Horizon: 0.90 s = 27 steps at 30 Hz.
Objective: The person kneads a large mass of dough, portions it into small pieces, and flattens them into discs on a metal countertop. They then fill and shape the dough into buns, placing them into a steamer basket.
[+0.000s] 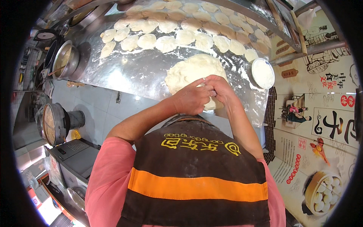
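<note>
My left hand and my right hand meet in front of my apron, over the near edge of a large lump of pale dough. Their fingers touch and overlap; whether anything small is between them cannot be told. The dough rests on a floured metal worktable, partly hidden by my hands. Beyond it lie rows of flattened dough rounds. To the right of the dough, a white bowl of flour stands near the table's right edge.
A metal bowl with a stick in it stands at the table's left end. Lower left are a round pot and a grey cabinet. A metal frame and a printed wall bound the right side.
</note>
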{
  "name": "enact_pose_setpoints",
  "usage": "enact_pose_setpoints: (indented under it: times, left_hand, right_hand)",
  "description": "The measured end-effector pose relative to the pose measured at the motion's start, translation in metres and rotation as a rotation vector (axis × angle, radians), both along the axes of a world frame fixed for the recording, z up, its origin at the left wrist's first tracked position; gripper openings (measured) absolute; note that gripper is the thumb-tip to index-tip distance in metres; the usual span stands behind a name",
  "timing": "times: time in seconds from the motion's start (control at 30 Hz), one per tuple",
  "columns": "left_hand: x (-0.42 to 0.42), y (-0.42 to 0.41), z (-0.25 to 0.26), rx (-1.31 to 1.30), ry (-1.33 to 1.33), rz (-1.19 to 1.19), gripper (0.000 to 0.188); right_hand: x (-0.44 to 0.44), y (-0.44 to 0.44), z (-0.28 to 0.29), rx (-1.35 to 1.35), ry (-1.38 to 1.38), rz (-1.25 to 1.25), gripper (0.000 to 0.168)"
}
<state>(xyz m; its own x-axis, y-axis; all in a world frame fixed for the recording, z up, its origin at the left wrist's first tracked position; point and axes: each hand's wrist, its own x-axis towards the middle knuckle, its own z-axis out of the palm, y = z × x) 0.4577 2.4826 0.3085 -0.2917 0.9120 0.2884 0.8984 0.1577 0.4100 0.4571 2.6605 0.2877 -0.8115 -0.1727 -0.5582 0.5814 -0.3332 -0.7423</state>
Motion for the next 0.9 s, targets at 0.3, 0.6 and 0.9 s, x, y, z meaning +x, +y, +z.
enact_pose_setpoints:
  times: [0.3, 0.6, 0.9]
  left_hand:
    - [-0.001, -0.012, -0.013, 0.079, 0.015, 0.079, 0.017]
    - [0.009, -0.009, -0.016, -0.015, -0.011, 0.056, 0.019]
    - [0.01, -0.024, -0.022, 0.029, -0.019, 0.14, 0.02]
  right_hand:
    - [0.016, -0.005, 0.013, -0.104, 0.049, -0.118, 0.011]
    - [0.006, -0.011, -0.012, 0.161, 0.07, -0.212, 0.007]
    - [-0.004, -0.006, -0.029, 0.596, 0.43, -0.082, 0.009]
